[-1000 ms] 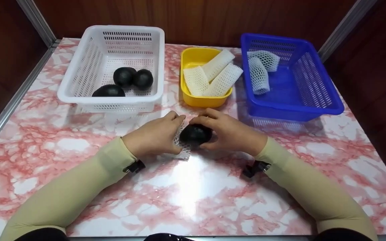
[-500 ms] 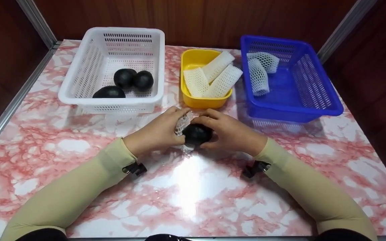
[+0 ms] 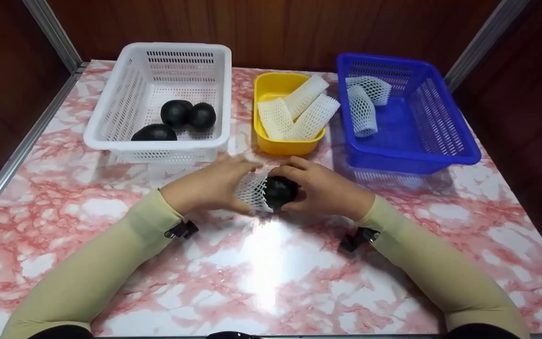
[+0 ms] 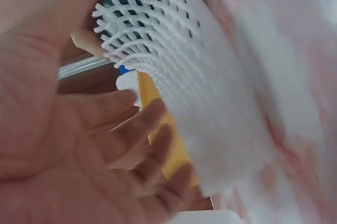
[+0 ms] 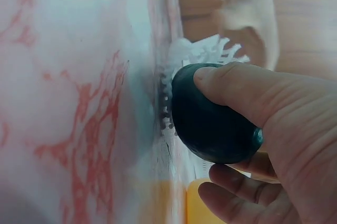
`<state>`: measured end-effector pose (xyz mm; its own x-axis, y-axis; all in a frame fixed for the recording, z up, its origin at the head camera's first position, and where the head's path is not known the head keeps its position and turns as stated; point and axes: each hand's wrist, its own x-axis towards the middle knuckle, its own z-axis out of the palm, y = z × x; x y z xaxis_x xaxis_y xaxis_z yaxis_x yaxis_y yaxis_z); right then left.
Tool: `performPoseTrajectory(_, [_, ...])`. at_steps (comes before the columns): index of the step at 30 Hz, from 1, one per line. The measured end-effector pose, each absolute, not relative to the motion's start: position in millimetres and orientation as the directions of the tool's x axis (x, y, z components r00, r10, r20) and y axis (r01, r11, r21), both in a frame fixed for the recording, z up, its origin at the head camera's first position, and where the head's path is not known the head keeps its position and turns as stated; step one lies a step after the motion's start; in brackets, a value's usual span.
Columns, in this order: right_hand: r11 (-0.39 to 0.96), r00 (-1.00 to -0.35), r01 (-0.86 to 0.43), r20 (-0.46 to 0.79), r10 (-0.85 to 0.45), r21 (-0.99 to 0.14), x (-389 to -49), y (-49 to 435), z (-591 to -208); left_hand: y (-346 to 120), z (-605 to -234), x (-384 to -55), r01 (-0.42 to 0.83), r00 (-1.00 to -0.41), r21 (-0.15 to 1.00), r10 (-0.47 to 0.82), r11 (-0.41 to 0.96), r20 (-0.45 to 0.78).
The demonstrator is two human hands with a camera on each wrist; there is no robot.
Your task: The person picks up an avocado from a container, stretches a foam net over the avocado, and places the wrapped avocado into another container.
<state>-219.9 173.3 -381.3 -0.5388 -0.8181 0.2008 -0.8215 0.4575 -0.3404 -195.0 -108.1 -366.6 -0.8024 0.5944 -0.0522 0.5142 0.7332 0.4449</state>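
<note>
My right hand grips a smooth, dark green avocado low over the tabletop, thumb on one side and fingers on the other. A white foam net sleeve covers the avocado's left end, its mesh stretched at the mouth. Around the sleeve's other part, my left hand is spread. In the left wrist view its fingers lie loosely bent beside the sleeve, without a visible pinch. The avocado's right end is hidden behind the right hand in the head view.
A white basket holds 3 dark avocados at the back left. Foam net sleeves fill a yellow tub at the back middle. Two net-wrapped items lie in the blue basket at the right.
The left hand closed in on the sleeve at the avocado, then drew back left and loosened. The sleeve now sits over the avocado's left end. The right hand has barely moved.
</note>
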Motion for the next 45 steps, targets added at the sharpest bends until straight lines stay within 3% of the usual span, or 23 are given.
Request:
performPoseTrajectory(4, [0.459, -0.543, -0.814, 0.185, -0.819, -0.355, -219.5, 173.2, -382.8, -106.3, -375.8, -194.9, 0.575, -0.77, 0.366, 0.635, 0.731, -0.059])
performPoseTrajectory(9, [0.455, -0.54, -0.817, 0.193, -0.819, -0.355, -219.8, 172.9, -383.0, -101.7, -381.7, -194.6, 0.591, -0.778, 0.321, 0.628, 0.74, -0.015])
performPoseTrajectory(20, [0.44, -0.537, -0.831, 0.284, -0.794, -0.342, -220.5, 171.9, -381.0, -95.3, -380.7, -198.8, 0.572, -0.761, 0.528, 0.647, 0.628, 0.054])
performPoseTrajectory(25, [0.393, -0.487, -0.864, 0.327, -0.81, -0.314, -219.6, 170.4, -384.6, -95.2, -381.7, -197.3, 0.584, -0.741, 0.535, 0.67, 0.61, 0.045])
performPoseTrajectory(30, [0.406, -0.494, -0.86, 0.309, -0.812, -0.308, -219.5, 170.4, -387.0, -97.2, -381.1, -195.9, 0.552, -0.747, 0.549, 0.664, 0.628, -0.009])
performPoseTrajectory(38, [0.451, -0.523, -0.842, 0.237, -0.819, -0.296, -223.7, 173.9, -380.6, -108.1, -372.2, -193.7, 0.5, -0.803, 0.378, 0.581, 0.779, -0.136])
performPoseTrajectory(45, [0.459, -0.535, -0.829, 0.216, -0.816, -0.319, -225.0, 176.9, -377.4, -112.5, -372.1, -195.1, 0.514, -0.81, 0.293, 0.568, 0.807, -0.144])
